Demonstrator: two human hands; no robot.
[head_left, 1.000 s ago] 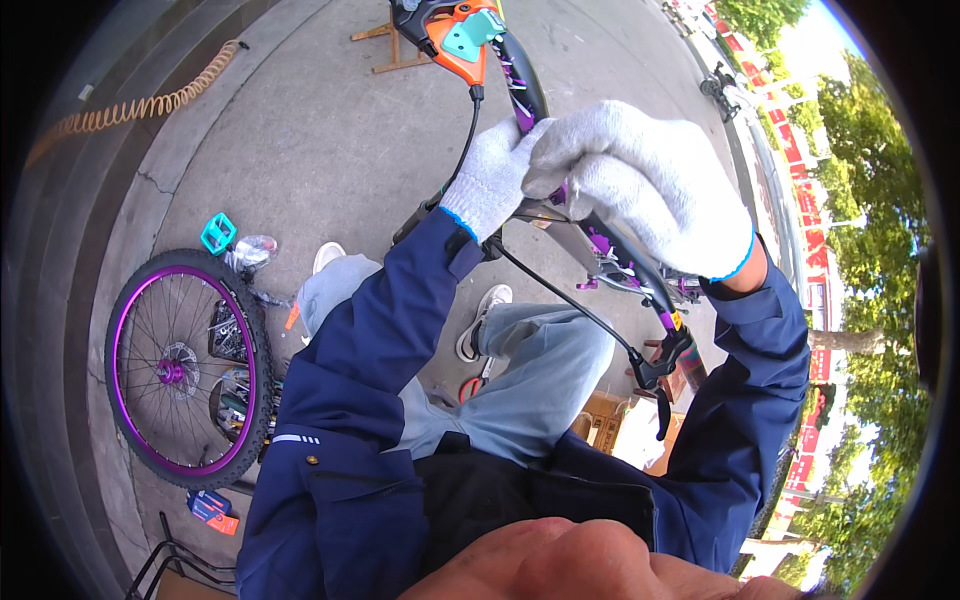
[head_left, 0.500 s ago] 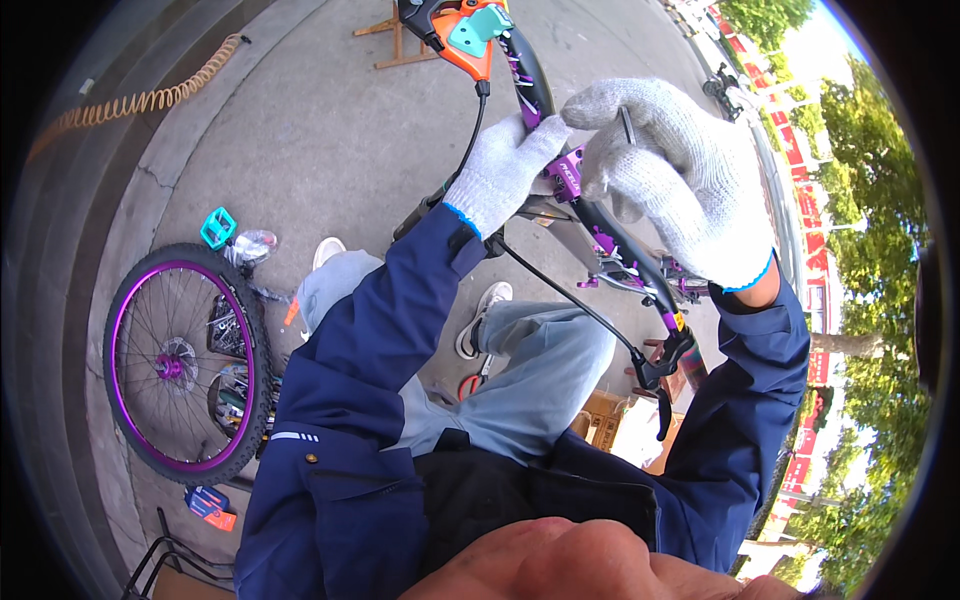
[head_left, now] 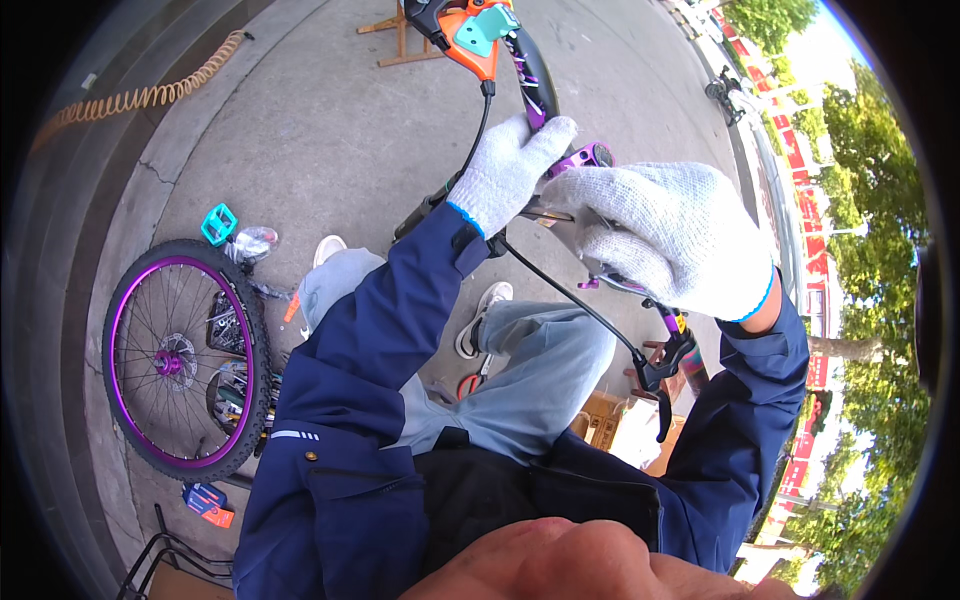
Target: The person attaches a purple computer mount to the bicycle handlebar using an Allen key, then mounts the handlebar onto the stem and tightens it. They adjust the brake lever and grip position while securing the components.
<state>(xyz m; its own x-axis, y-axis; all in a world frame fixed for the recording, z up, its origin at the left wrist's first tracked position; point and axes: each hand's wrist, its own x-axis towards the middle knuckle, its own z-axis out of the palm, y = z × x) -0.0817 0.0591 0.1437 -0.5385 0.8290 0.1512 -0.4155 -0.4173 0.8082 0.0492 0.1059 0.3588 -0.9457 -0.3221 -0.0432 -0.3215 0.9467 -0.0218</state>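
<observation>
A black and purple bicycle handlebar (head_left: 538,85) runs across in front of me, with a purple stem clamp (head_left: 592,156) at its middle. My left hand (head_left: 497,178), in a white knitted glove, is closed round the bar beside the clamp. Just right of the clamp is my gloved right hand (head_left: 672,232), its fingers pinched on a thin dark metal rod that mostly hides in the glove. This hand covers part of the bar. An orange and teal part (head_left: 477,38) sits at the bar's far end, and a black brake lever (head_left: 658,372) at its near end.
On the ground at left lies a purple-rimmed wheel (head_left: 119,385), beside a teal pedal (head_left: 219,225). A coiled hose (head_left: 150,98) hangs along the steps. Cardboard boxes (head_left: 603,412) stand near my legs. A wooden stand (head_left: 402,45) is farther off.
My right hand has come down and nearer to me from above the clamp, turning as it moved; the clamp's end now shows above it. My left hand stays on the bar.
</observation>
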